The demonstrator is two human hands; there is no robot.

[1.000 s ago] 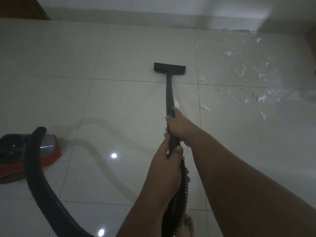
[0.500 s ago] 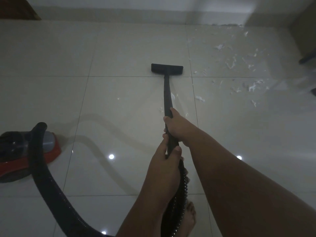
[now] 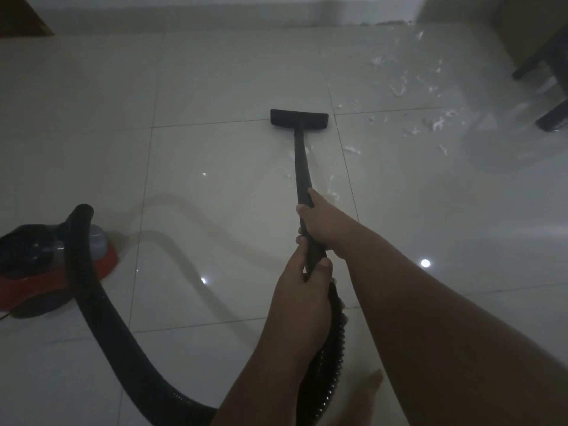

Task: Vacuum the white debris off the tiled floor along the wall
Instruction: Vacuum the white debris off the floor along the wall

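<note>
I hold a black vacuum wand (image 3: pixel 301 167) with both hands. My right hand (image 3: pixel 325 221) grips it higher up the tube, and my left hand (image 3: pixel 302 290) grips it just below, where the ribbed hose begins. The flat black floor nozzle (image 3: pixel 299 118) rests on the pale tiled floor (image 3: pixel 215 87), straight ahead. White debris (image 3: pixel 399 87) lies scattered to the right of the nozzle, up to the wall (image 3: pixel 215 10). A few flecks (image 3: pixel 335 195) lie beside the wand.
The red and black vacuum body (image 3: pixel 40 272) sits at the left, its thick black hose (image 3: pixel 101 312) curving down to my hands. Dark furniture legs (image 3: pixel 550 118) stand at the right edge. A bare foot (image 3: pixel 368 392) shows at the bottom.
The view has turned right, so the debris and furniture legs come further into sight. The nozzle has drawn back slightly from the wall. Both hands keep their grip.
</note>
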